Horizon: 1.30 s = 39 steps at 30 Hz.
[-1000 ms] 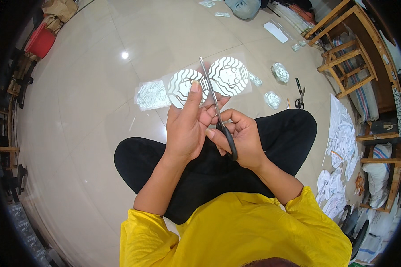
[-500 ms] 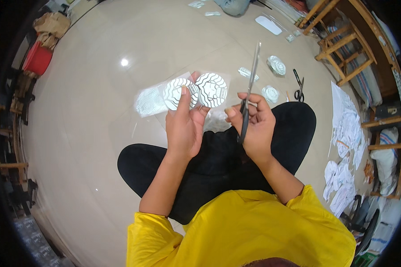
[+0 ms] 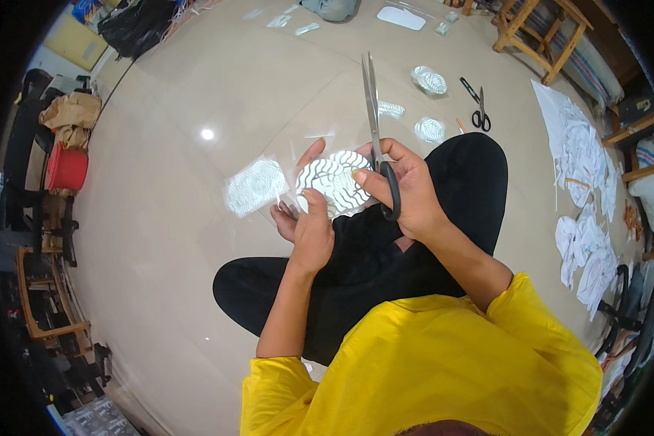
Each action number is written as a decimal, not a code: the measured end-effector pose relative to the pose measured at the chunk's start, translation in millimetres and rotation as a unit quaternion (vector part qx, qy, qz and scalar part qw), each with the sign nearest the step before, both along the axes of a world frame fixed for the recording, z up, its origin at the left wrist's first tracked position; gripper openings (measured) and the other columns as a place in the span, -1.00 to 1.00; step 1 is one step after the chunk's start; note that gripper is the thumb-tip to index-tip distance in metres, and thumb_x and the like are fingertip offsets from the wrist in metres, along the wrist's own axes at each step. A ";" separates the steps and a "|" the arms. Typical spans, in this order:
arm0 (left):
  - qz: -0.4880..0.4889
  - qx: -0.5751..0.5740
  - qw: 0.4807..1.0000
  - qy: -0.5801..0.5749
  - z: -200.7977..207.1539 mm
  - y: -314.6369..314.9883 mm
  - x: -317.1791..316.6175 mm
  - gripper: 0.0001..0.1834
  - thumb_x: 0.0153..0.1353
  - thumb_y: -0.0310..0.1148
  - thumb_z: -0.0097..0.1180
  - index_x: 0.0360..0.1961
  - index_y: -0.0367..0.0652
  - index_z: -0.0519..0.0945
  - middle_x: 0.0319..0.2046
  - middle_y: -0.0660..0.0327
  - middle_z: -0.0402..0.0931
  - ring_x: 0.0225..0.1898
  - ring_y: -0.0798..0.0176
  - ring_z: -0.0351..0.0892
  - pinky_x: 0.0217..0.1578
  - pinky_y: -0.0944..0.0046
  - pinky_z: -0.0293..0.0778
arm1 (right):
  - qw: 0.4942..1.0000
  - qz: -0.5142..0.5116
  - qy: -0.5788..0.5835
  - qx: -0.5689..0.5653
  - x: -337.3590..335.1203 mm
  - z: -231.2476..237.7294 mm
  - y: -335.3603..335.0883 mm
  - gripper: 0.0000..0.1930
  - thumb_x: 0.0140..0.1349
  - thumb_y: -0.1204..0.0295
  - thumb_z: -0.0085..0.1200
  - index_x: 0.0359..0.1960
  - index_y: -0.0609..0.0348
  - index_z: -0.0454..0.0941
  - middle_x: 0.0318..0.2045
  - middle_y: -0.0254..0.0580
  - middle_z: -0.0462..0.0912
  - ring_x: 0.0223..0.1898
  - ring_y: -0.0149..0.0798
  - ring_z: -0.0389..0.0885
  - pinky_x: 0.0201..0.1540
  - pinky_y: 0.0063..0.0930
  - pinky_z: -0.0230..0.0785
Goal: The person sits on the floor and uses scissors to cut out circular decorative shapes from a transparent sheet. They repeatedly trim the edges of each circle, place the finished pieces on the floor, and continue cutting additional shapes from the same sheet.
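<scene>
Round silver-and-white stickers with a wavy line pattern lie together in front of me, one over another as far as I can see. My left hand grips them at the lower left, thumb on top and fingers behind. My right hand holds scissors with black handles, blades pointing up and away. The right thumb presses on the stickers' right edge while other fingers wrap the handle. On the floor just left of them lies a clear sheet with a silver pattern.
Beyond my right knee are silver round pieces, a second pair of black-handled scissors and a cutter. White paper scraps spread at the right. A wooden stool stands far right; a red container sits left.
The two round stickers, side by side before, now overlap. My right hand has come in with the scissors and touches them. The whole view has shifted somewhat.
</scene>
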<state>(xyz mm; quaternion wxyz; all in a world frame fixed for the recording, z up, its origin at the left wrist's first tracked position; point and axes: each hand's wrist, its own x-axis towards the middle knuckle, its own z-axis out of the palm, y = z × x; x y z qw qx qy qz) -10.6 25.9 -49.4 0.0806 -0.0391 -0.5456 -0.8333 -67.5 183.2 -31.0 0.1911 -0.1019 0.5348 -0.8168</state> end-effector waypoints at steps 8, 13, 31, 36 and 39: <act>0.029 -0.174 0.984 -0.025 -2.6 8.8 2.5 -0.35 0.56 -0.07 -0.15 0.45 -0.29 0.09 0.19 0.08 0.40 0.25 0.26 0.37 0.26 0.26 0.27 | 0.999 0.023 0.025 -0.029 1.6 -2.7 9.3 -0.67 0.30 0.54 0.29 0.05 0.27 0.49 -0.33 -0.17 0.74 -0.35 -0.51 0.69 -0.31 -0.68 0.51; 0.023 -0.202 0.979 -0.018 -11.2 16.4 2.5 -0.44 0.56 -0.07 -0.16 0.40 -0.20 0.20 0.15 0.11 0.45 0.12 0.25 0.52 0.04 0.21 0.52 | 0.998 -0.051 0.023 -0.015 1.3 -6.9 9.9 -0.68 0.29 0.58 0.28 0.04 0.29 0.49 -0.36 -0.19 0.74 -0.36 -0.55 0.67 -0.31 -0.72 0.46; 0.108 -0.096 0.964 -0.222 -13.2 50.6 -40.9 -0.62 0.54 -0.17 -0.09 0.22 -0.16 0.42 -0.27 0.31 0.52 -0.35 0.51 0.49 -0.46 0.48 0.38 | 0.946 -0.175 0.135 0.235 -16.3 -21.8 36.2 -0.69 0.19 0.46 0.38 -0.10 0.23 0.53 -0.57 -0.21 0.64 -0.54 -0.43 0.63 -0.49 -0.54 0.38; 0.120 -0.113 0.968 -0.191 -77.1 48.2 -101.9 -0.69 0.52 -0.28 -0.04 0.17 -0.18 0.39 -0.25 0.27 0.51 -0.30 0.48 0.44 -0.41 0.45 0.33 | 0.930 -0.247 0.162 0.221 -22.1 -16.4 43.2 -0.63 0.15 0.41 0.42 -0.06 0.18 0.54 -0.56 -0.19 0.60 -0.56 -0.30 0.64 -0.44 -0.46 0.46; 0.103 -0.268 0.939 -0.191 -118.6 67.8 -134.2 -0.75 0.46 -0.29 0.10 0.01 -0.19 0.41 -0.46 0.36 0.38 -0.45 0.49 0.34 -0.50 0.42 0.24 | 0.958 -0.189 0.141 0.164 -18.6 -29.7 39.1 -0.59 0.09 0.53 0.47 -0.06 0.25 0.54 -0.56 -0.37 0.55 -0.49 -0.66 0.44 -0.42 -0.67 0.35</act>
